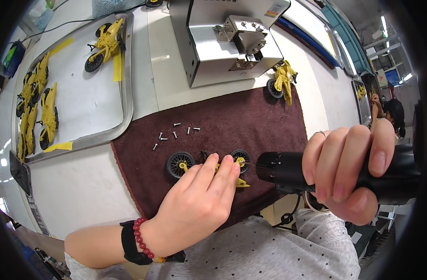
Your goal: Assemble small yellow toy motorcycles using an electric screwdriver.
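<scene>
Yellow toy motorcycle lies long axis left-right on the brown cloth under the nearer left hand, fingers together on top (thumb hidden, can't tell if pinching), its right wheel just left of the black driver clamped in the right hand.

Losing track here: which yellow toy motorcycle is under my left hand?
The yellow toy motorcycle on the brown plush cloth, nearest the black cylindrical screwdriver. Unlike the others, it is under your left hand.
</scene>
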A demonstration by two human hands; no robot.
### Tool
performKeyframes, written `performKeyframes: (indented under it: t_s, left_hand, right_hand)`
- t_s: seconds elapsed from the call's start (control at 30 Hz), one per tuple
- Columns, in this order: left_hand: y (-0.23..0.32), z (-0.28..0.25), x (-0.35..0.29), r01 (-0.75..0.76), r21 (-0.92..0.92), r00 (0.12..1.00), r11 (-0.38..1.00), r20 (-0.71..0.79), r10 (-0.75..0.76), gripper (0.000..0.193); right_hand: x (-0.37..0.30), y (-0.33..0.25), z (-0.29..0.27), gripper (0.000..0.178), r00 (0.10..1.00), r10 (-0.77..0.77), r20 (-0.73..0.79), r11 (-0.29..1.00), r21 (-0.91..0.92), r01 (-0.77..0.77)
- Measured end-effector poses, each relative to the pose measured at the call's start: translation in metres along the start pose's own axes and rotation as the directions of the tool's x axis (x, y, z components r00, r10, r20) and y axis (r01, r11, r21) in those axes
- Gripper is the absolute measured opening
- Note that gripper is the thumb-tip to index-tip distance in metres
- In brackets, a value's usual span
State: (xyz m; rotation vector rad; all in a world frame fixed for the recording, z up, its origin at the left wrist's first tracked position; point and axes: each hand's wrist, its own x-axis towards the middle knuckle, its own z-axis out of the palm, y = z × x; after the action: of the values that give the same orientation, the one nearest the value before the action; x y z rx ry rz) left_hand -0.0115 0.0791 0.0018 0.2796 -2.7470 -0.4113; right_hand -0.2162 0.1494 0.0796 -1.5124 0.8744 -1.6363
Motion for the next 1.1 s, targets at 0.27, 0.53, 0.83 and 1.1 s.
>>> performKeyframes:
  t_s: [0.27,0.53,0.83,1.1]
  left_hand:
    - [-0.001,0.002,-0.001,0.004,-0.035,1.0,0.999,-0.03,-0.005,0.033]
    - [-0.001,0.005,-0.002,0.007,-0.049,0.999,0.999,-0.052,-0.01,0.034]
    - [-0.002,0.008,-0.002,0.008,-0.064,0.997,0.998,-0.074,-0.013,0.035]
    - [-0.002,0.007,-0.002,0.008,-0.061,0.997,0.998,-0.071,-0.012,0.035]
  right_hand:
    - [0.012,-0.004,0.009,0.037,0.992,0.097,0.085,0.995,-0.03,-0.095]
    - [0.017,-0.009,0.014,0.038,0.982,0.175,0.077,0.981,-0.098,-0.168]
    - [0.021,-0.007,0.011,0.039,0.979,0.159,0.127,0.984,-0.094,-0.148]
    - [0.016,-0.009,0.007,0.039,0.988,0.093,0.125,0.994,-0.077,-0.084]
